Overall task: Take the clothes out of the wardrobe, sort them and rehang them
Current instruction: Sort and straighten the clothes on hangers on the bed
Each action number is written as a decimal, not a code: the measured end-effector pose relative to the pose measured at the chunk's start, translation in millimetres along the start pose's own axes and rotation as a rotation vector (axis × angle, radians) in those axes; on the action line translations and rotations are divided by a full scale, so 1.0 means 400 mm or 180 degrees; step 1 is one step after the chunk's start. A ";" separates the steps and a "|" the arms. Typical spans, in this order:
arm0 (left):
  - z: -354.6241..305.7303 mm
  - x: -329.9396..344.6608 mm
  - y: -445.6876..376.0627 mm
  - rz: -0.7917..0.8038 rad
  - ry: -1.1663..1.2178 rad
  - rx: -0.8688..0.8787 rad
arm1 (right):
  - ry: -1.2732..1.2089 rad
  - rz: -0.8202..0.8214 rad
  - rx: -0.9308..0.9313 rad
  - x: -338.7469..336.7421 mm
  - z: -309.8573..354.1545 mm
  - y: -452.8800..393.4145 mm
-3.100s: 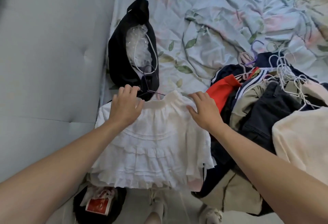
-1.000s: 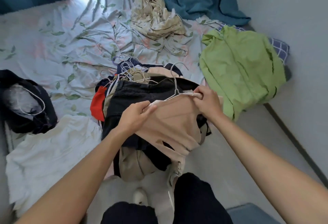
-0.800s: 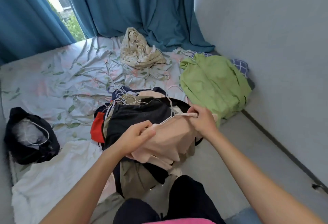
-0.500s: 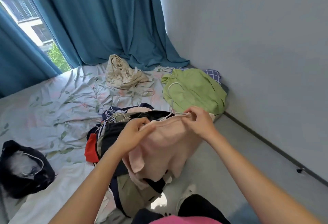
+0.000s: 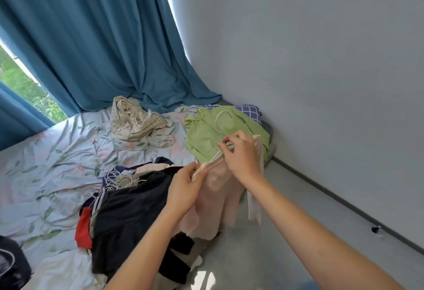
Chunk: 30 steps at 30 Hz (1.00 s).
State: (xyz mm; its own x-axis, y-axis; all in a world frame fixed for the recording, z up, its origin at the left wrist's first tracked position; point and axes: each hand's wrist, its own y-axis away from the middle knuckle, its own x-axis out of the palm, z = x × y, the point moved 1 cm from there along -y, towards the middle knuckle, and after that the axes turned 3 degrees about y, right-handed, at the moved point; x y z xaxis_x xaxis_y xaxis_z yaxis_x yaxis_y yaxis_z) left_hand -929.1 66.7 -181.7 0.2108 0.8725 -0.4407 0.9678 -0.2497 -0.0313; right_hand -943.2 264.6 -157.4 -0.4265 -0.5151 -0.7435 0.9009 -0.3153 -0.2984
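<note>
Left hand [image 5: 184, 189], right hand [image 5: 241, 157]: both showing bare, no gloves, rings or watch. Forearms showing bare to frame edge, no sleeves appearing.

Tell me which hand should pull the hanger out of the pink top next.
Right. The right hand already pinches the white hanger near its hook, while the left hand grips the pink top at the shoulder and can probably hold it back.

Head view, forward-down, close over bed [image 5: 57, 163]
</note>
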 end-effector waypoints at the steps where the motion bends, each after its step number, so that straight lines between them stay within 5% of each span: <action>1: -0.019 0.050 -0.010 0.0000 0.0066 -0.0028 | 0.0067 -0.0073 0.0013 -0.023 -0.031 -0.020; 14: -0.129 0.399 -0.194 0.0961 0.0301 -0.0100 | -0.0828 -0.0228 0.0565 -0.183 -0.412 -0.227; 25: -0.113 0.510 -0.582 0.0254 -0.0524 0.0623 | -0.1377 0.0109 0.0958 -0.224 -0.595 -0.444; 30: -0.065 0.520 -0.739 0.0558 -0.1029 0.0639 | -0.1435 0.0228 0.0890 -0.185 -0.622 -0.574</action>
State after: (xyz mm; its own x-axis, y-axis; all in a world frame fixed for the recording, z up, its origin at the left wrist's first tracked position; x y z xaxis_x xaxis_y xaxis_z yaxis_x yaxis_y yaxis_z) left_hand -1168.0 332.9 -240.6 0.2852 0.6407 -0.7129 0.8683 -0.4876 -0.0909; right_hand -1098.2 573.5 -182.9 -0.4126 -0.8149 -0.4070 0.8993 -0.4355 -0.0398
